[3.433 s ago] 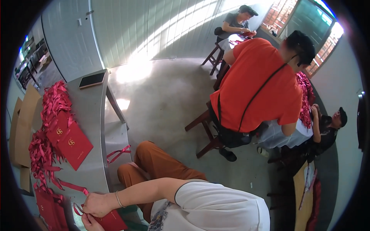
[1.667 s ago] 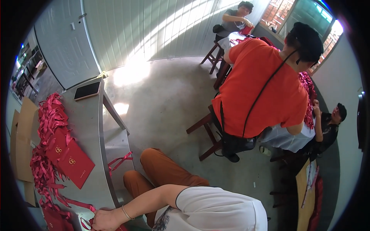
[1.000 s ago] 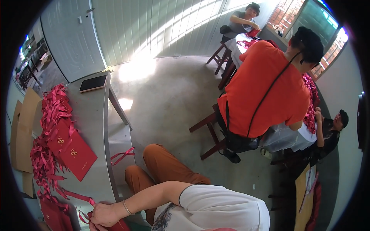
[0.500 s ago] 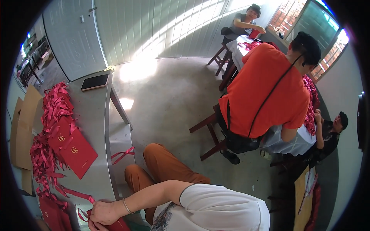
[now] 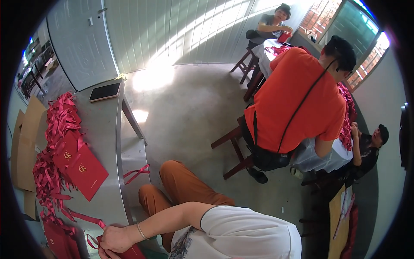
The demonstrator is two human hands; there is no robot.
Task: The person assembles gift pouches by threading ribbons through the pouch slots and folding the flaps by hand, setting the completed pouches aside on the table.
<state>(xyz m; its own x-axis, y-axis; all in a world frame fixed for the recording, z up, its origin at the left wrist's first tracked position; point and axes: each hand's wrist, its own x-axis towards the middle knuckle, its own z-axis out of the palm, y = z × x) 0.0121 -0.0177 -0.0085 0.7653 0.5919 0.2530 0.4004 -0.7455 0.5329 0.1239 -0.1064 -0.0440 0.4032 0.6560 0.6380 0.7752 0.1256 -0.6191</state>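
My right hand (image 5: 115, 238), a bangle at its wrist, reaches in over the table's near edge. Its fingers are closed at the top of a red paper gift bag (image 5: 133, 252), where the ribbon handle (image 5: 91, 241) loops out. Just below it, at the picture's lower edge, a little of my left hand (image 5: 106, 254) shows by the same bag; its fingers are mostly hidden. Another red ribbon (image 5: 84, 217) runs from the heap of bags toward my right hand. Two flat red gift bags (image 5: 89, 172) with gold print lie farther up the table.
A long pile of ribboned red bags (image 5: 62, 116) covers the metal table's (image 5: 101, 129) left side, beside a cardboard box (image 5: 30, 146). A phone (image 5: 105, 92) lies at the far end. To the right, people sit on wooden stools around a cloth-covered table (image 5: 321, 157) with more red ribbons.
The picture has shifted very slightly. My hands stay at the same bag. At the far table, the seated person's hands have moved a little to the left.
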